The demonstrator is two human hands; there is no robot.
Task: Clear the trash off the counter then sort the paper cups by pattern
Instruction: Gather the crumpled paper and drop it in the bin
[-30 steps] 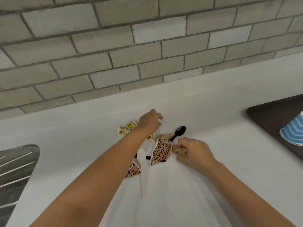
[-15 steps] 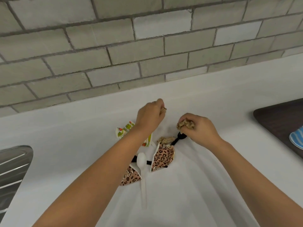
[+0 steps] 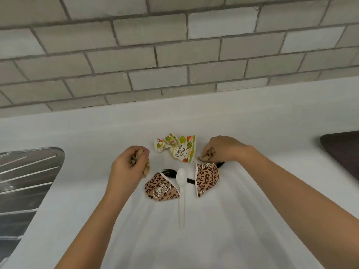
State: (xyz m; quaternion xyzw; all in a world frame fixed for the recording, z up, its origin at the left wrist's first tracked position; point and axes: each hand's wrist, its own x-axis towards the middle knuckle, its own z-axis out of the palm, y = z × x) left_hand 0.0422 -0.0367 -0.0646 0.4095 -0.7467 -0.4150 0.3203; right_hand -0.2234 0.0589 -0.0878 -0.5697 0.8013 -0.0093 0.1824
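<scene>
Both hands have swung apart since half a second ago. From the head view, the left hand [image 3: 129, 167] clutches brown scraps [image 3: 138, 162] above the counter [image 3: 242, 220]; the right hand [image 3: 225, 149] pinches another scrap [image 3: 207, 155] by the fruit cup [image 3: 179, 150]. Two leopard cups [image 3: 162, 188] flank a white spoon [image 3: 181, 191] crossing a black fork [image 3: 169, 172].

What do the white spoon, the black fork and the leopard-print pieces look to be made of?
White spoon: probably plastic, smooth and faintly glossy, moulded in one piece. Black fork: likely plastic too, thin, with a slight sheen. Leopard-print pieces: seemingly printed paper, matte, with white torn edges.
</scene>
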